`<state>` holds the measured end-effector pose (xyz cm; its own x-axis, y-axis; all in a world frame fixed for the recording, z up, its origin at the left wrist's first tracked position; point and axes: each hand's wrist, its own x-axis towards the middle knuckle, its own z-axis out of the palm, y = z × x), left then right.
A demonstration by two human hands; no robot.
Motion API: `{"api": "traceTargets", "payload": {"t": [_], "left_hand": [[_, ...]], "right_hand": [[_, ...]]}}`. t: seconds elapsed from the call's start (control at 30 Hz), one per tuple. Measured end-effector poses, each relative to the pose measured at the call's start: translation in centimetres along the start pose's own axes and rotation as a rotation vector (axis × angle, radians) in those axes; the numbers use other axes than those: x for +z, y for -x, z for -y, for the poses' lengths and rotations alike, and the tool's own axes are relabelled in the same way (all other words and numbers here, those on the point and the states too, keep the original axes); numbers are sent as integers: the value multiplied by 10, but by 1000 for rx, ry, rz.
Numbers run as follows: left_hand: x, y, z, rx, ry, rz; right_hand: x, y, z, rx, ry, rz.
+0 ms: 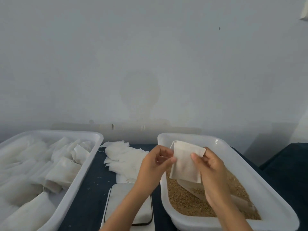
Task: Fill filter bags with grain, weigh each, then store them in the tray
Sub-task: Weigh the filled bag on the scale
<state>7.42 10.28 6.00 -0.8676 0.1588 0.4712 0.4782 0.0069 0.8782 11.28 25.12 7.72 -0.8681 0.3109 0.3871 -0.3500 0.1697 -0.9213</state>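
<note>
Pinching an empty filter bag (185, 162) between left hand (155, 161) and right hand (209, 165) over the grain tub (221, 144), at the opening step before filling; probably next, spreading the mouth and scooping grain (186, 200) inside.

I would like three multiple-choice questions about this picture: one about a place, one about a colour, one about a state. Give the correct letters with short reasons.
1. Where is the grain?
A. in the right tub
B. in the left tray
C. on the scale

2. What colour is the table cover?
A. red
B. dark blue
C. yellow

3. What state is the filter bag in?
A. lying in the tray
B. held flat and empty
C. resting on the scale

Answers: 1 A, brown grain lies inside the right tub. 2 B, the cloth between the containers is dark blue. 3 B, the left hand and right hand pinch its edges above the grain.
</note>
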Motion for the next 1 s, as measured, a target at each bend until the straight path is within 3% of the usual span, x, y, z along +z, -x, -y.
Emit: {"api": "traceTargets", "payload": {"t": [0.17,0.5,0.7,0.83,1.0], "left_hand": [[-44,14,-10,64,-43,-120],[-100,51,46,-212,-318,-215],[-99,57,70,-228,-473,-211],[-103,59,80,-183,-559,-252],[-120,64,91,-265,-448,-434]], "right_hand": [[60,16,5,61,-111,71],[127,44,-46,-124,538,194],[128,45,-75,-118,638,233],[118,41,-88,-151,571,301],[103,46,-100,70,231,307]]}}
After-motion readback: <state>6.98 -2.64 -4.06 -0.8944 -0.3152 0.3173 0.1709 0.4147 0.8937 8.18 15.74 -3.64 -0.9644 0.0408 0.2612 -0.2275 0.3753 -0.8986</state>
